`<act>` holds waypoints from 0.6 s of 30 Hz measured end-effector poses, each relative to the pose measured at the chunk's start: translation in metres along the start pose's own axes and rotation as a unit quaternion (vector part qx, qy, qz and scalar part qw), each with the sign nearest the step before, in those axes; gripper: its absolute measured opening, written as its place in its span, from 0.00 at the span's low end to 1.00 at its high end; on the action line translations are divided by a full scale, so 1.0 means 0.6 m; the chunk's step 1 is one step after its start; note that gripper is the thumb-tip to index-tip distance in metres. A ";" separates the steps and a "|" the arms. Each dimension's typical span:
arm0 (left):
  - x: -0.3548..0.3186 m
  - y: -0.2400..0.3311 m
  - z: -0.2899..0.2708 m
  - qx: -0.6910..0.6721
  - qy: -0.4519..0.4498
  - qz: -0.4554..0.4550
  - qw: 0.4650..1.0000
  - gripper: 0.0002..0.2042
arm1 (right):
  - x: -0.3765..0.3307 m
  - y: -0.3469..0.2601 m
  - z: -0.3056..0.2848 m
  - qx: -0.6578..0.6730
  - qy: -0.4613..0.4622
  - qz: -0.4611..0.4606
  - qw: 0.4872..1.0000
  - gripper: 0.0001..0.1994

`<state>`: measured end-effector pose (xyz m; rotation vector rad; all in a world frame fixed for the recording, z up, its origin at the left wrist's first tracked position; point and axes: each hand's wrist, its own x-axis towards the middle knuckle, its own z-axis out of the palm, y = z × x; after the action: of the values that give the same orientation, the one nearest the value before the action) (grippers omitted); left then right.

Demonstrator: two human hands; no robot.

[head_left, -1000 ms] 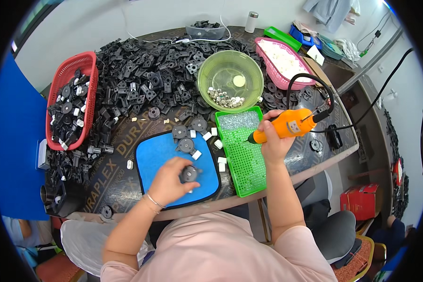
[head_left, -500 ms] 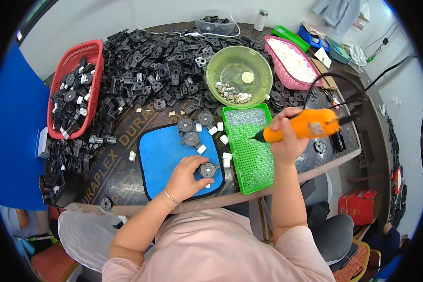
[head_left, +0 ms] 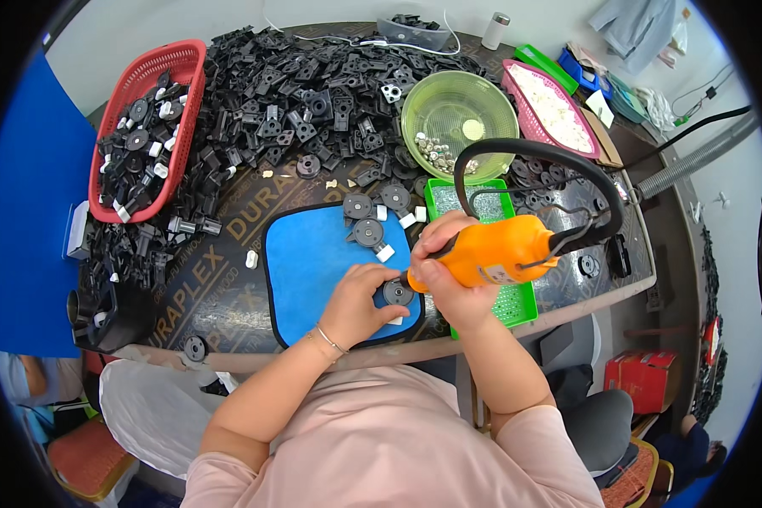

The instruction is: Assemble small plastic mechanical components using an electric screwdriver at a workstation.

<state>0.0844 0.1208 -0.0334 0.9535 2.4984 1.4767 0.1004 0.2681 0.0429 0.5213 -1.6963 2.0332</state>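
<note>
My left hand (head_left: 356, 303) is closed on a round black plastic part (head_left: 398, 292) at the right edge of the blue mat (head_left: 309, 254). A bit of white shows below that part. My right hand (head_left: 457, 275) grips an orange power screwdriver (head_left: 499, 250), tilted with its black nose down to the left. The nose reaches the side of the round part; its tip is hidden, so contact cannot be made out. Several more round black parts with white ends (head_left: 368, 233) lie at the mat's upper right. Behind the tool, the green perforated tray (head_left: 516, 306) is partly covered.
A red basket (head_left: 196, 93) of black and white parts stands at left beside a large heap of black parts (head_left: 313, 93). Beyond the tray are a green basin (head_left: 499, 97) with small metal pieces and a pink basket (head_left: 597, 152) of white pieces. A black cable (head_left: 533, 148) loops above the screwdriver.
My right hand has brought the screwdriver left and down from over the green tray to the round part. My left hand still holds that part; the whole view has shifted slightly.
</note>
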 end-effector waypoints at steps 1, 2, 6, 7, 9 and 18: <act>-0.001 -0.001 0.001 -0.002 0.005 0.008 1.000 0.25 | -0.001 0.001 0.001 0.004 0.008 -0.003 1.000 0.10; -0.001 -0.003 0.003 -0.004 0.010 0.016 1.000 0.25 | -0.001 0.001 0.000 0.003 0.007 -0.002 1.000 0.10; -0.003 -0.010 0.007 0.004 0.019 0.028 0.999 0.24 | 0.001 0.000 0.011 -0.030 -0.033 0.033 0.998 0.10; -0.002 -0.009 0.007 -0.002 0.021 0.024 0.999 0.24 | 0.002 0.001 0.014 -0.026 -0.020 0.034 0.999 0.10; -0.002 -0.009 0.008 -0.008 0.023 0.022 0.999 0.24 | 0.003 0.002 0.011 -0.004 -0.016 0.040 0.999 0.10; -0.004 -0.009 0.010 -0.018 0.013 0.017 1.000 0.25 | 0.029 -0.017 -0.060 0.145 -0.026 -0.052 0.988 0.15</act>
<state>0.0859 0.1225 -0.0415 0.9806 2.4772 1.5480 0.0909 0.3066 0.0544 0.7468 -1.3752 2.2193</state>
